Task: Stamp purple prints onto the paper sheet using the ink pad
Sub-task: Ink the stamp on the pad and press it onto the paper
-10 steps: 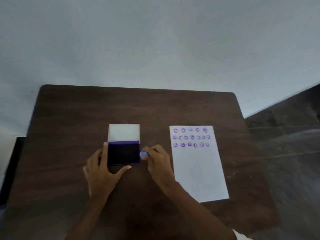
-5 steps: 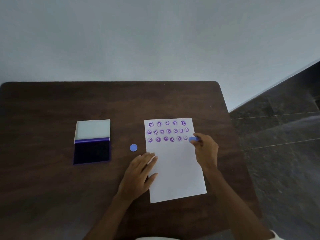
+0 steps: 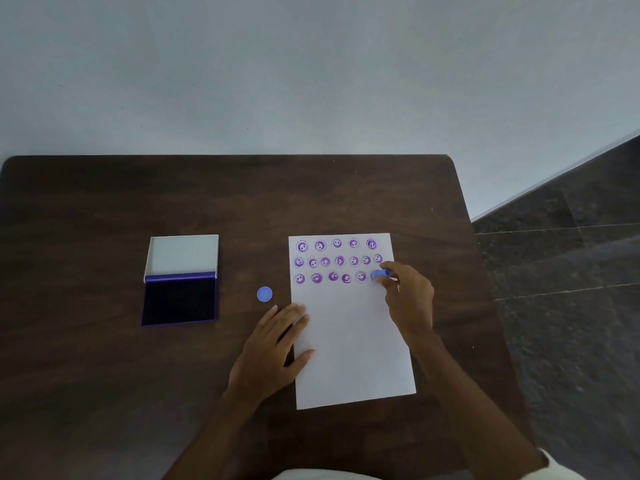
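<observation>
Moved from pad (image 3: pixel 180 299) to sheet (image 3: pixel 349 327) since a second ago. Right hand (image 3: pixel 410 299) pinching stamp (image 3: pixel 380 274) at third row's end, near sheet's 2 o'clock. Left hand (image 3: pixel 273 351) spread, pressing sheet's 9 o'clock edge. Pad well apart, toward 9 o'clock.

The left hand (image 3: pixel 273 344) lies flat, palm down, fingers stretched forward and slightly spread, thumb out to the right. The right hand (image 3: pixel 408 299) is curled, fingertips pinched together at its front-left. Both forearms reach in from below, bare.
</observation>
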`<state>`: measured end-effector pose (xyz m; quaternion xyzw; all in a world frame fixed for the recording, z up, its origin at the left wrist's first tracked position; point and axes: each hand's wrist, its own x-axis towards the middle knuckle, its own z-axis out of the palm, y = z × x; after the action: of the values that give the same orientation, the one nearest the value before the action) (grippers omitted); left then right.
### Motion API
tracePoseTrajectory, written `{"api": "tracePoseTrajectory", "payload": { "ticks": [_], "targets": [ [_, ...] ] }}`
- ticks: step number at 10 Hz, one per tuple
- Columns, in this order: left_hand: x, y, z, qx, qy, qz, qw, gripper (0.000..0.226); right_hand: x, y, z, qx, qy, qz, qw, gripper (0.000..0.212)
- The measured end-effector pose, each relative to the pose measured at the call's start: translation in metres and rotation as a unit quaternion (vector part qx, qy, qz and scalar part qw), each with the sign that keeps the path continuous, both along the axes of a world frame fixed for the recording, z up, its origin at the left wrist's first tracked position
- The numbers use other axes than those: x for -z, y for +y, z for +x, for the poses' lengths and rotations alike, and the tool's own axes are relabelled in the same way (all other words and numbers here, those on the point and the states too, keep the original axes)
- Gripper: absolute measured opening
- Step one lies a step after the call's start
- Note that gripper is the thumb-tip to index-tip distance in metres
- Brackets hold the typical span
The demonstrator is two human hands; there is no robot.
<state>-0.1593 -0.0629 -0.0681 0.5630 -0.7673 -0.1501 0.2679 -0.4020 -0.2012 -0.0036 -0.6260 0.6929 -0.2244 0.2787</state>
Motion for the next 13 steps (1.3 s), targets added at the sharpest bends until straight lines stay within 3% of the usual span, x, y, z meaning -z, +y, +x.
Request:
{"api": "tracePoseTrajectory", "payload": {
  "ticks": [7, 10, 13],
  "targets": [
    [0.001, 0.0, -0.002, -0.008, 0.002, -0.01, 1.0, 0.055, 0.003, 0.001, 0.007, -0.054, 0.093, -0.076, 0.991, 0.03],
    [0.0, 0.001, -0.001, -0.009, 0.008, -0.004, 1.0, 0.055, 0.013, 0.005, 0.009, -0.075, 0.186, -0.102, 0.974, 0.031],
    [0.001, 0.002, -0.001, -0.007, 0.009, 0.003, 1.0, 0.057, 0.022, 0.005, 0.005, -0.117, 0.151, -0.093, 0.977, 0.034]
  ]
}}
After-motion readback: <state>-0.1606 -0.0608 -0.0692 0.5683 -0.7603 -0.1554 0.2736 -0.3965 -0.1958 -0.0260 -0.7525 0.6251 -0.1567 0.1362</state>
